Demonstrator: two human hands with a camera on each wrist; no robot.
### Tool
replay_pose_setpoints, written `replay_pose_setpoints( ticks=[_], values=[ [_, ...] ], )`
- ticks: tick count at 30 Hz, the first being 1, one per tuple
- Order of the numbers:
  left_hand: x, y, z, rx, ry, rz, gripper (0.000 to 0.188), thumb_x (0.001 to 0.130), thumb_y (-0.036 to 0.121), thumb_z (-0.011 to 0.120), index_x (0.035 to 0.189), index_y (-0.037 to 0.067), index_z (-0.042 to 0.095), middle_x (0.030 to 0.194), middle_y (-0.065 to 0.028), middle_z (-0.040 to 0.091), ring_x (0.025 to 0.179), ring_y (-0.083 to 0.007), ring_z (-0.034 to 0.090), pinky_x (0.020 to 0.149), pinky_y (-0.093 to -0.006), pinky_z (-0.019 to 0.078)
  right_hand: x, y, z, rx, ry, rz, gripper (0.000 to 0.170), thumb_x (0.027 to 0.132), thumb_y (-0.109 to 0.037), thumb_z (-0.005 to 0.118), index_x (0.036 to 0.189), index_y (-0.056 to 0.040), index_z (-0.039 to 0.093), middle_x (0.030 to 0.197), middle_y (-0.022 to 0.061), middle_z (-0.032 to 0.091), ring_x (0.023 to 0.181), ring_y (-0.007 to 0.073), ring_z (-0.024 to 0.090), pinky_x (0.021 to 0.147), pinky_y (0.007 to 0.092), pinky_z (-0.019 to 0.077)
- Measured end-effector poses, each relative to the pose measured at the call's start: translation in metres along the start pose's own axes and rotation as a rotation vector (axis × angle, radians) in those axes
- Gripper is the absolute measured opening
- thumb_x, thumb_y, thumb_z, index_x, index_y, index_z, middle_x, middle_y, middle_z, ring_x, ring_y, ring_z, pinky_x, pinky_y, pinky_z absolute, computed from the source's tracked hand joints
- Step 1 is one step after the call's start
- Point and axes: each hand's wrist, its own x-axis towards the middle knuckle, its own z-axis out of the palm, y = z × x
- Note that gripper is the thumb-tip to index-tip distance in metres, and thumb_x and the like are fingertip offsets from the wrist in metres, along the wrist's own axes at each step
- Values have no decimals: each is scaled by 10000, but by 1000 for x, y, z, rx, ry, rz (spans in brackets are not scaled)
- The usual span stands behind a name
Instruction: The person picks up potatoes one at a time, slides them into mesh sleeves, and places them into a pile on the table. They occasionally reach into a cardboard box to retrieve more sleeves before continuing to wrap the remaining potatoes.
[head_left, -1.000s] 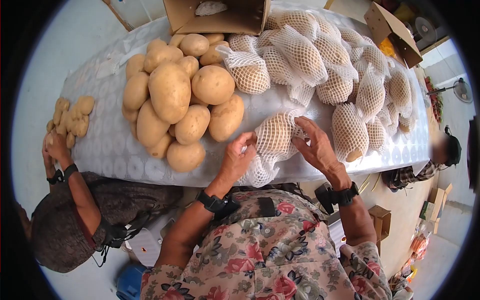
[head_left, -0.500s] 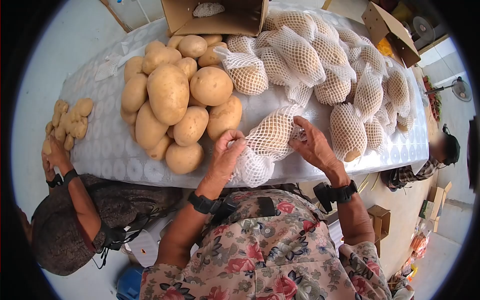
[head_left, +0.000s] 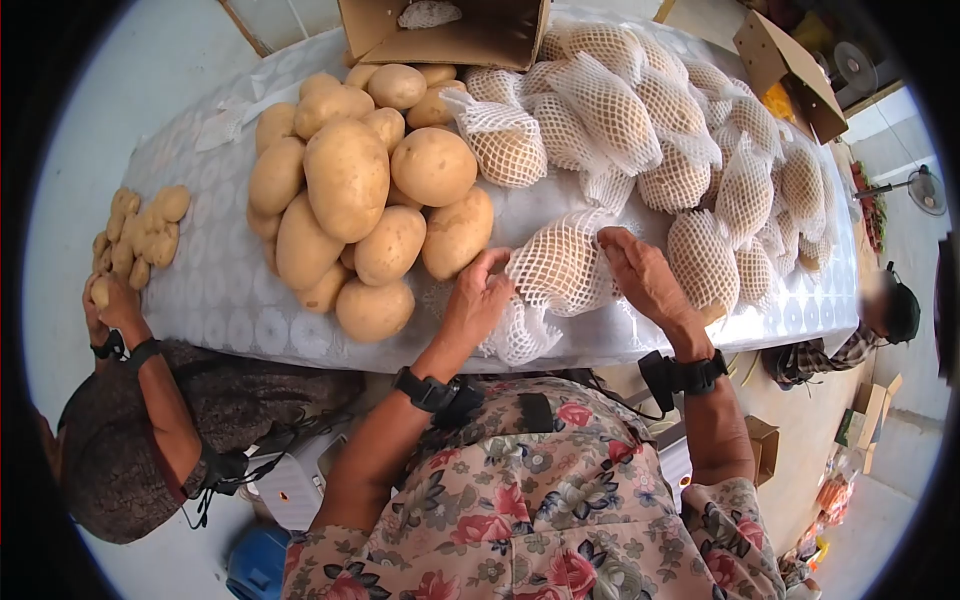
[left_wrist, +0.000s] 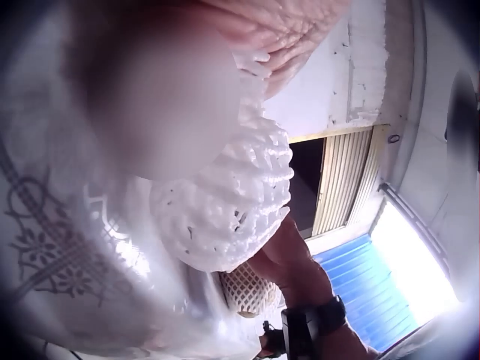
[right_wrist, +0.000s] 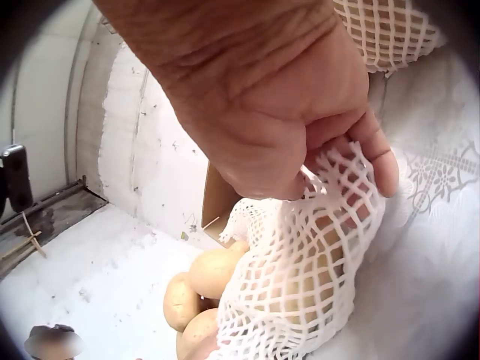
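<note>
A potato in a white foam net (head_left: 557, 262) lies near the table's front edge, between both hands. At its left end, my left hand (head_left: 480, 308) pinches the netting between thumb and fingers; a loose tail of net hangs below. My right hand (head_left: 650, 282) holds the net's other end, its fingers curled at the edge. From the right wrist view, the right hand (right_wrist: 281, 112) pinches the mesh of the foam net (right_wrist: 307, 270) with the potato showing through. The left wrist view has bunched foam net (left_wrist: 225, 191) under the blurred left hand (left_wrist: 277, 30).
Bare potatoes (head_left: 347, 180) are heaped to the left; netted potatoes (head_left: 605, 110) are piled behind and right. A cardboard box (head_left: 450, 40) stands at the back. Another person's hands (head_left: 118, 300) work by smaller potatoes (head_left: 155, 228) at far left.
My left hand drew the net end left and down, then came back right and up to the potato's left end. The right hand stayed at the other end, shifting slightly right.
</note>
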Motion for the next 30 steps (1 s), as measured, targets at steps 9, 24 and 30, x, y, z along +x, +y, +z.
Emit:
replay_pose_setpoints(
  ticks=[9, 24, 30],
  values=[
    [3, 4, 11, 153, 73, 147, 77, 873, 46, 533, 918, -13, 554, 759, -107, 611, 710, -205, 595, 664, -310, 469, 1, -3, -4, -225, -81, -146, 665, 710, -110, 712, 1298, -29, 413, 1207, 170, 546, 813, 247, 631, 763, 337, 525],
    [-2, -1, 7, 175, 67, 116, 49, 850, 2, 524, 898, -5, 516, 765, -126, 595, 709, -250, 602, 653, -340, 466, 20, -18, -8, -209, -415, 2, 782, 630, -171, 776, 1295, -4, 400, 1198, 173, 505, 998, 295, 588, 854, 345, 493],
    [-18, -3, -10, 320, 28, 170, 90, 798, -4, 556, 885, 2, 538, 744, -134, 608, 654, -279, 611, 620, -339, 476, 22, -14, -11, -251, -465, 51, 776, 626, -192, 788, 1276, 14, 420, 1098, 176, 580, 999, 297, 590, 880, 333, 481]
  ],
)
